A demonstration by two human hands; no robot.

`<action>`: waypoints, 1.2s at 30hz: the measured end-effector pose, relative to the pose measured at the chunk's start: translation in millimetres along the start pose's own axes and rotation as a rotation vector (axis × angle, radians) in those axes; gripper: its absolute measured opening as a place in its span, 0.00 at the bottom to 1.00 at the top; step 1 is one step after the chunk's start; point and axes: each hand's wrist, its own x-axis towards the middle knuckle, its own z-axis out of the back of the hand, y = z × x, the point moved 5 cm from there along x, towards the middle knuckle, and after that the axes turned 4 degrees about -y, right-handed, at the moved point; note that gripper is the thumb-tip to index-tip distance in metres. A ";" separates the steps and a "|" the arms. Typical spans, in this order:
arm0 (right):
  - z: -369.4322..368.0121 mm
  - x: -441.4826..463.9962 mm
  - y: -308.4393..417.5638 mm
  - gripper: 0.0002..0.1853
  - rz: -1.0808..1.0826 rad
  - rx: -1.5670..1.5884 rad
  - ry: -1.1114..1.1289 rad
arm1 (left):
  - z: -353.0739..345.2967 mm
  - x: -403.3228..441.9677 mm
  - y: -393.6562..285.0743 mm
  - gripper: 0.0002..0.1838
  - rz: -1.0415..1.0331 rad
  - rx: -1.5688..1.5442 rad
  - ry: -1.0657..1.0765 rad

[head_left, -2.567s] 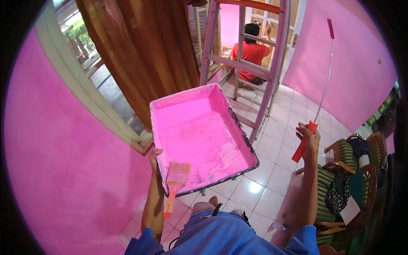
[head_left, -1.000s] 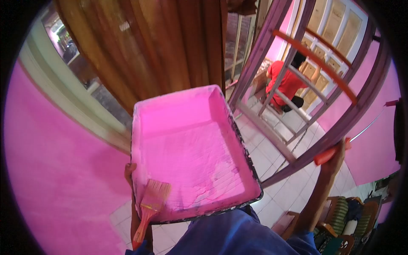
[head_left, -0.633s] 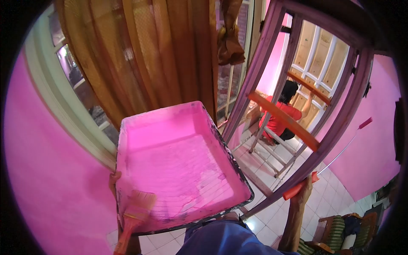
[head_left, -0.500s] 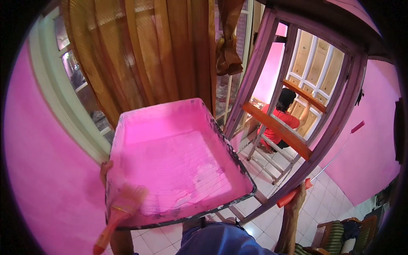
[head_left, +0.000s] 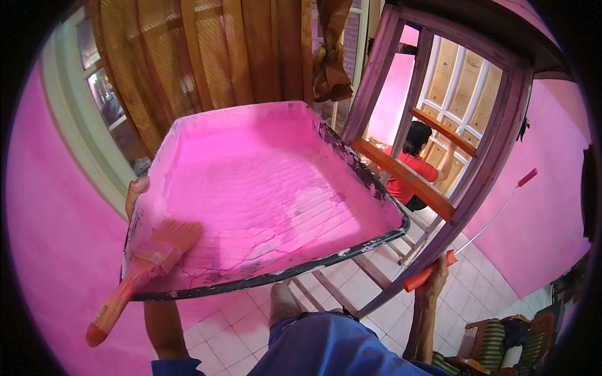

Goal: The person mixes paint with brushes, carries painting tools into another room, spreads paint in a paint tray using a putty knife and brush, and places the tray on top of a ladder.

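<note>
My left hand [head_left: 137, 190] grips the left side of a large paint tray [head_left: 219, 128], its thumb over the rim. Pink paint coats the tray's ribbed floor and walls, and its black rim is smeared. A paintbrush [head_left: 153, 254] lies over the tray's near left corner, bristles inside and wooden handle sticking out past the rim. At the lower right, my right hand [head_left: 433, 282] is closed round the orange handle of a paint roller [head_left: 528, 178]. The roller's thin rod runs up to the right, ending in a small pink head near the pink wall. Most left fingers are hidden under the tray.
A ladder-like frame with orange crossbars [head_left: 404, 178] stands to the right. Through it, a person in a red shirt [head_left: 411, 172] sits low by a panelled door. Brown curtains [head_left: 207, 56] hang ahead beside a window. A striped chair [head_left: 492, 344] stands at lower right.
The tray has risen in view, with its near edge swinging left, and the brush has shifted left with it. My left thumb now shows higher. The roller has barely moved.
</note>
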 end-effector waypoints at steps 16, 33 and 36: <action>5.2 3.3 -1.1 0.15 -0.051 0.059 0.092 | -72.6 -30.7 -20.2 0.26 0.026 -0.027 0.176; 27.5 17.9 -13.8 0.15 -0.063 0.048 0.113 | -157.9 -36.6 -106.1 0.32 -0.195 -0.048 0.838; 21.8 16.4 -15.0 0.15 -0.075 0.077 0.088 | -189.0 -53.0 -102.8 0.39 0.195 -0.359 0.628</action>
